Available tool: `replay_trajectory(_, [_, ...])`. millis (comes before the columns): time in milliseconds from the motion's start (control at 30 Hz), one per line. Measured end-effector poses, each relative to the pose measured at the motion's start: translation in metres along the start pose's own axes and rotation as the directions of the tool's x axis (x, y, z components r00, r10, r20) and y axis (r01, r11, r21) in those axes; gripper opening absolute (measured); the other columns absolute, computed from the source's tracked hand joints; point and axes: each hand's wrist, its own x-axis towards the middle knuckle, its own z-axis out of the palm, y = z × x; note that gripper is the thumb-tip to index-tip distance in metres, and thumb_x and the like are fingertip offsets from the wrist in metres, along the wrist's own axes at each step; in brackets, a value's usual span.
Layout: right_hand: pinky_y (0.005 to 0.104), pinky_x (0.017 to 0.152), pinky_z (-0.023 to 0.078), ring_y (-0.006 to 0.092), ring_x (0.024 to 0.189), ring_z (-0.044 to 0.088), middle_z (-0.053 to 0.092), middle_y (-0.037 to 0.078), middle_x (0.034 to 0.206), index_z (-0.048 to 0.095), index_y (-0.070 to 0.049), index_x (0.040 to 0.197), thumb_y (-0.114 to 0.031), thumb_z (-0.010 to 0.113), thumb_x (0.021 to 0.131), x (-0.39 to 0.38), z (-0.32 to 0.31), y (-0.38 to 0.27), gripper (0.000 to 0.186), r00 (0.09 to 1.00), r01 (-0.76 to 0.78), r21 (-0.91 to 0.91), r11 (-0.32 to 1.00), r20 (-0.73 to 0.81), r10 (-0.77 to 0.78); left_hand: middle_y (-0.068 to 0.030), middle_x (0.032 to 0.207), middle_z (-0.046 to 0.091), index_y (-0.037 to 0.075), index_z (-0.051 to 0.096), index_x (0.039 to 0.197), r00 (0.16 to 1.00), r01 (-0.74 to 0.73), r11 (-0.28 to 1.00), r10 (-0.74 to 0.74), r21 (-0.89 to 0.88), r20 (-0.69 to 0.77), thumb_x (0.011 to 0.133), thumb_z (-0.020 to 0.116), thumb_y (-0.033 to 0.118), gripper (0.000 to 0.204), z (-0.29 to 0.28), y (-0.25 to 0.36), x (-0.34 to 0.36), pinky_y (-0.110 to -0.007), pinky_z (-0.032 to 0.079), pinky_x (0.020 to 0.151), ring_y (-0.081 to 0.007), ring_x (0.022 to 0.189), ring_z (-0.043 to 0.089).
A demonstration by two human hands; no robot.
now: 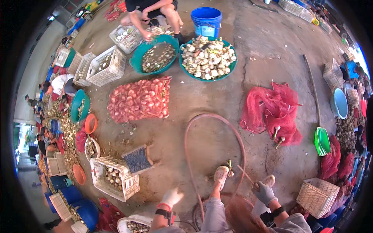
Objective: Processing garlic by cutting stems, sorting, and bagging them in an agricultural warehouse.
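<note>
Concrete floor, brownish and damp-looking, spreads beneath everything. On it a reddish hose curls in a loop before the person's feet. Ahead to the left lies a red mesh sack packed with garlic bulbs; to the right, red netting lies crumpled and loose. Past the sack, a teal tub is heaped with more garlic. Left of the feet, a white slatted crate holds some bulbs, and a blue bucket stands just behind the tub. The gloved right hand has its grip narrowed around a thin brown stick; the left hand is blurred, so I cannot tell how its grip stands. A single garlic bulb with a green stalk lies beside the left shoe.
</note>
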Motion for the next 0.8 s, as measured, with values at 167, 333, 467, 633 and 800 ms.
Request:
replay_trajectory(167, [0.0365, 0.078, 0.046, 0.0292, 0.091, 0.061, 0.063, 0.014, 0.097, 0.056, -0.008, 0.106, -0.027, 0.054, 0.089, -0.024, -0.025, 0.029, 0.026, 0.991, -0.111, 0.201, 0.973, 0.102, 0.092, -0.0053, 0.092, 0.069, 0.003, 0.064, 0.107, 0.989, -0.098, 0.961, 0.124, -0.260, 0.086, 0.084, 0.059, 0.025, 0.032, 0.017, 0.043, 0.022, -0.032, 0.049, 0.077, -0.0162, 0.085, 0.062])
replay_trajectory(333, [0.0312, 0.079, 0.046, 0.0224, 0.091, 0.060, 0.062, 0.012, 0.100, 0.055, -0.008, 0.114, -0.026, 0.051, 0.092, -0.005, -0.004, 0.108, 0.029, 0.991, 0.136, 0.226, 0.965, -0.029, -0.133, -0.0138, 0.095, 0.068, 0.006, 0.064, 0.104, 0.984, -0.130, 0.961, 0.094, -0.244, -0.152, 0.086, 0.058, 0.022, 0.024, -0.009, 0.149, 0.076, -0.034, 0.049, 0.078, -0.0230, 0.089, 0.066])
replay_trajectory(467, [0.0326, 0.076, 0.047, 0.0244, 0.088, 0.062, 0.062, 0.015, 0.098, 0.054, -0.007, 0.118, -0.027, 0.058, 0.088, -0.001, 0.009, 0.201, 0.036, 0.988, -0.009, 0.691, 0.722, -0.107, 0.114, -0.0147, 0.102, 0.067, 0.002, 0.063, 0.106, 0.941, -0.317, 0.892, 0.253, -0.322, -0.226, 0.086, 0.061, 0.023, 0.029, 0.038, 0.290, 0.138, -0.034, 0.049, 0.082, -0.0225, 0.094, 0.064])
replay_trajectory(633, [0.0400, 0.067, 0.047, 0.0349, 0.077, 0.061, 0.061, 0.018, 0.081, 0.057, -0.006, 0.099, -0.023, 0.062, 0.083, 0.022, -0.017, 0.327, 0.023, 0.894, -0.115, 0.570, 0.814, -0.297, 0.334, -0.0007, 0.087, 0.065, 0.003, 0.064, 0.103, 0.925, -0.350, 0.891, 0.377, -0.288, 0.042, 0.089, 0.057, 0.017, 0.021, 0.162, 0.465, 0.232, -0.025, 0.046, 0.072, -0.0087, 0.079, 0.057])
replay_trajectory(800, [0.0432, 0.063, 0.044, 0.0421, 0.071, 0.051, 0.054, 0.021, 0.075, 0.051, -0.005, 0.086, -0.011, 0.060, 0.078, 0.163, -0.044, 0.451, 0.013, 0.791, 0.003, 0.483, 0.876, -0.537, 0.293, -0.0206, 0.109, 0.063, 0.001, 0.061, 0.112, 0.913, -0.321, 0.929, 0.356, -0.186, 0.200, 0.085, 0.058, 0.025, 0.036, 0.267, 0.557, 0.282, -0.038, 0.048, 0.087, -0.0321, 0.103, 0.061])
